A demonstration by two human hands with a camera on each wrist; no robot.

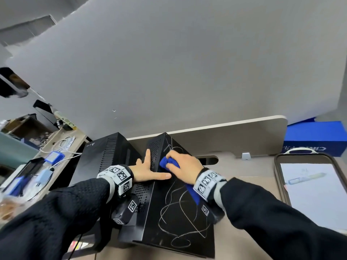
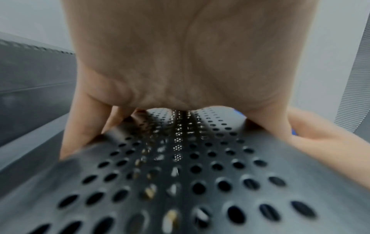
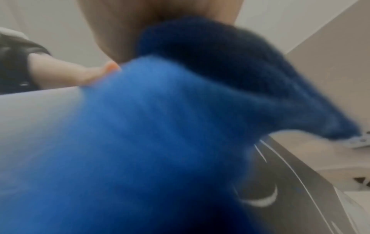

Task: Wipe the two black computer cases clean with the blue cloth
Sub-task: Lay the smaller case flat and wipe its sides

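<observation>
Two black computer cases stand side by side on the desk. The left case is plain. The right case has white scribbled lines over its broad upper face and a perforated side panel. My left hand straddles its top edge, index finger straight along the perforated panel, thumb flat on the scribbled face. My right hand grips the bunched blue cloth and presses it on the scribbled face near the far end. The cloth fills the blurred right wrist view, with white lines beside it.
A dark-rimmed tray holding white paper and a pen lies at the right. A blue box stands behind it. A beige divider panel runs behind the cases. The neighbouring desk at the left carries cables and small devices.
</observation>
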